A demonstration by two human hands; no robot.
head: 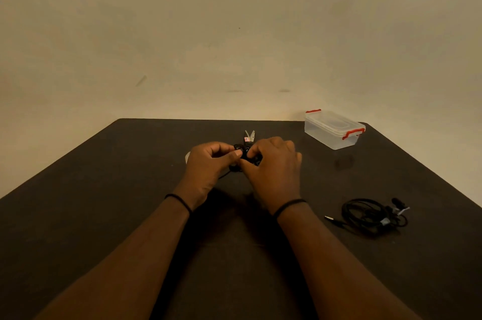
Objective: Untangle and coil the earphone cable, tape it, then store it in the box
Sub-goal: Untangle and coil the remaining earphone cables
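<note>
In the head view, both hands meet near the middle of the dark matte worktop (104, 215), somewhat toward its far edge. The left hand (206, 165) and the right hand (273, 165) each have fingers curled in, pinching a small bunch of thin black earphone cable (243, 154) held between them just above the surface; a short strand trails down toward the worktop under the left hand. Just beyond the hands lies a pair of grey-bladed scissors (249, 135), blades pointing to the far edge. A pale rounded thing, perhaps the tape, peeks out beside the left hand but is too hidden to name. The clear plastic storage box with red latches (332, 130) sits lid on at the far right corner. Another black earphone cable, already coiled and bound with a pale strip (373, 212), rests near the right edge.

The step in hand looks like untangling or coiling. Next likely calls for finishing neat loops, holding them pinched with one hand while the other fetches tape.
</note>
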